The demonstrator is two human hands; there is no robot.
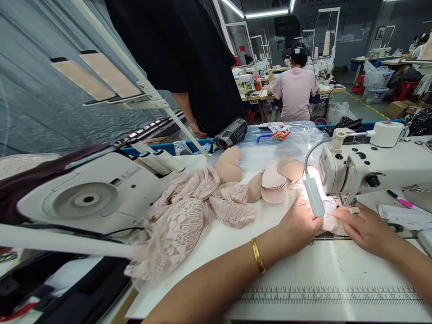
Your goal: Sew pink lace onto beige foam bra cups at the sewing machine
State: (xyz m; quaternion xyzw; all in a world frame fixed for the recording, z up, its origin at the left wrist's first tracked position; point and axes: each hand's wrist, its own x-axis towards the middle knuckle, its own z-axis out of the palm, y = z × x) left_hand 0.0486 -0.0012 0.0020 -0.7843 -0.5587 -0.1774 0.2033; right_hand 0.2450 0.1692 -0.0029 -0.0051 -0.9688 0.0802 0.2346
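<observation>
At the right of the near table, under the head of the white sewing machine (371, 166), a small pale lace piece (329, 219) lay on the machine bed between the two hands, brightly lit by the gooseneck lamp (313, 199).

Feeding such thin, stretchy lace well probably called for light, even pressure from both sides. The piece had to lie flat without being pulled, and the fingertips had to stay clear of the needle area, which the lamp head and the machine partly hid.

The left hand (299, 223), with a gold bangle (258, 255) on its wrist, rested palm down at the left edge of the piece. Its fingers were loosely spread and pressing rather than gripping, with the tips hidden behind the lamp. The right hand (364, 228) lay open and flat at the right edge, fingers stretched toward the piece and touching it, clenched on nothing.

To the left sprawled a heap of lace (182, 216), and farther off stood a stack of foam cups (273, 182). A printed ruler (330, 296) ran along the table's near edge.
</observation>
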